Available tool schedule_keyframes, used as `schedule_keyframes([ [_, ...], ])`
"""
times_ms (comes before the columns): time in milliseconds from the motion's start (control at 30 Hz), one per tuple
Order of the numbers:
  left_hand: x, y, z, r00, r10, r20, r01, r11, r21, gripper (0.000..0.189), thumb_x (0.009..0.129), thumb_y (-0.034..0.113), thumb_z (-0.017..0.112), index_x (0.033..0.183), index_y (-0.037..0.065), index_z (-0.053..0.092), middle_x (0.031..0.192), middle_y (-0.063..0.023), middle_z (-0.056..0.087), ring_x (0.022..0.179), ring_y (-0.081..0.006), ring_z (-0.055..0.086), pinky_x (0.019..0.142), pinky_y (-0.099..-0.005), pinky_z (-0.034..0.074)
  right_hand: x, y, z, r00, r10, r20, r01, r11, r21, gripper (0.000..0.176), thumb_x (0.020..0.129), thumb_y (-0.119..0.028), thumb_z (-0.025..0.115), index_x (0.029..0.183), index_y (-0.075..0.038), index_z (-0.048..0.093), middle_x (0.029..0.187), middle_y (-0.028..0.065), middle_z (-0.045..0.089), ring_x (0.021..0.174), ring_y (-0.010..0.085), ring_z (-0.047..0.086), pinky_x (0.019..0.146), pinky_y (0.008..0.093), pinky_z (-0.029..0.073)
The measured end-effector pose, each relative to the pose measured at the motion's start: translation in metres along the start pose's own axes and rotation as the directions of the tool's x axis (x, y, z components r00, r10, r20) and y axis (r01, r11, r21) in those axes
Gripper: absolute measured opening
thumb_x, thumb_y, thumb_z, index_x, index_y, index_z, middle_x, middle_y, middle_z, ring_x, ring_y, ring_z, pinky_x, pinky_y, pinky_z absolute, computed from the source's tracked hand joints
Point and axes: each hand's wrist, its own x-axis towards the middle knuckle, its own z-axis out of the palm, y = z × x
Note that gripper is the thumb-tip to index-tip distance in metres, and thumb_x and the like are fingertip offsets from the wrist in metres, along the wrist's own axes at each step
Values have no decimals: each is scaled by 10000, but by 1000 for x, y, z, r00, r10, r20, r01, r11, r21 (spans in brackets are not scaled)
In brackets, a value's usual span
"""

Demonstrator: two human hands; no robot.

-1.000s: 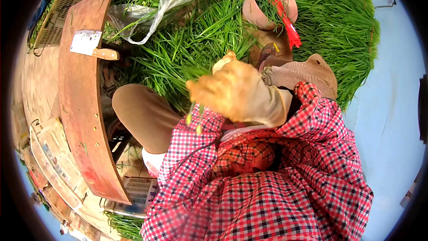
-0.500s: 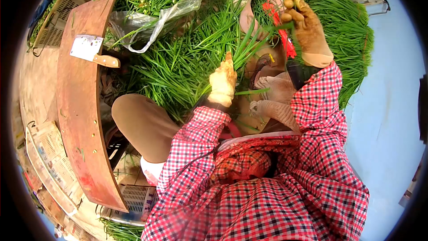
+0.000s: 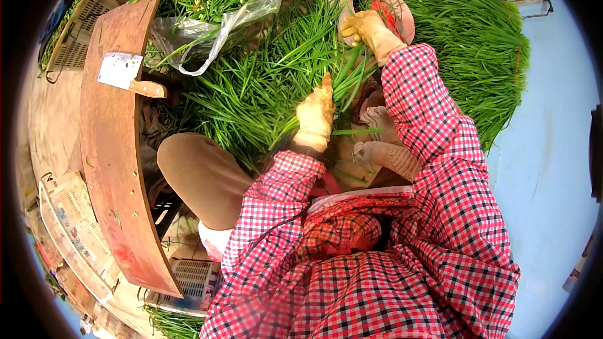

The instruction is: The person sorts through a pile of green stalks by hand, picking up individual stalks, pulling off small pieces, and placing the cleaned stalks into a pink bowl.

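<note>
Right grip (image 3: 367, 29) has swung inward, curled, contents unclear; left grip (image 3: 315, 113) encloses green stalks (image 3: 349, 84).

Cleaver (image 3: 120, 69) on wooden board (image 3: 113, 169), plastic crates (image 3: 71, 52), blue surface (image 3: 540, 150)

It is bright, like daytime, but it is hard to tell where the light comes from. The plastic bag (image 3: 225, 31) shines, and the knife blade (image 3: 118, 70) looks almost white. Dark shadow sits under the wooden board (image 3: 113, 150), which looks bent like a bow because the round view stretches things. The corners are all black. The green stalks (image 3: 251, 88) and left hand (image 3: 315, 114) look clear, but a foggy smudge covers the shirt (image 3: 358, 289) low down. Things by the round edge look fuzzy.
</note>
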Motion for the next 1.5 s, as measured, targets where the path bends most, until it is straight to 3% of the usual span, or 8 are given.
schedule_keyframes([
  [100,1,4,-7,998,-22,50,22,1000,8,636,738,186,652,1299,123,358,886,-94,586,770,-269,614,603,-373,501,-9,7,-3,981,-25,190,-40,943,329,284,904,-175,501,991,88,566,890,239,643,412,114,477,421,261,447],
  [267,1,3,-5,999,-34,39,33,999,22,599,742,200,654,1268,124,377,887,-90,585,766,-266,614,610,-377,509,-50,6,16,964,-77,256,17,973,230,319,927,-216,485,1036,74,562,937,241,640,393,74,389,406,229,432],
  [533,1,-8,-2,999,-25,-48,21,997,-76,243,738,185,628,931,82,521,876,-117,588,774,-328,601,628,-419,491,-65,16,48,982,4,190,36,978,-207,293,909,-205,501,777,-14,680,664,102,657,402,156,479,388,304,413],
  [900,2,-5,37,986,-10,168,-27,976,216,245,767,250,600,976,139,536,767,-65,638,668,-261,646,553,-385,516,-95,6,36,861,249,443,70,805,-589,262,885,-244,511,794,-57,671,550,23,596,482,129,508,461,281,409],
  [1167,0,-9,38,993,25,111,-43,985,168,283,782,184,522,1061,136,509,720,-64,620,650,-279,639,525,-386,508,-78,91,30,731,-515,447,657,353,-667,148,733,-216,611,850,-150,674,801,48,655,757,268,627,671,368,510],
  [1233,-2,-15,59,996,-15,93,-11,961,276,260,778,184,524,1031,124,531,712,-61,623,643,-274,640,526,-384,509,-97,83,33,743,-481,466,643,318,-697,159,733,-234,614,861,-161,673,811,47,654,764,274,625,674,373,512],
  [1333,-8,-12,56,990,57,131,-82,979,189,185,756,206,554,914,113,580,735,-49,637,638,-255,642,528,-369,509,-129,46,41,929,-116,351,367,405,-837,170,742,-265,615,868,-167,674,816,51,655,768,267,628,667,373,512],
  [1500,-11,-7,47,983,123,140,-147,973,180,221,746,211,572,955,136,567,790,-63,628,684,-254,641,552,-354,509,-128,57,26,898,-194,395,414,678,-608,164,768,-265,612,811,-120,677,799,92,658,756,293,632,652,392,503],
])
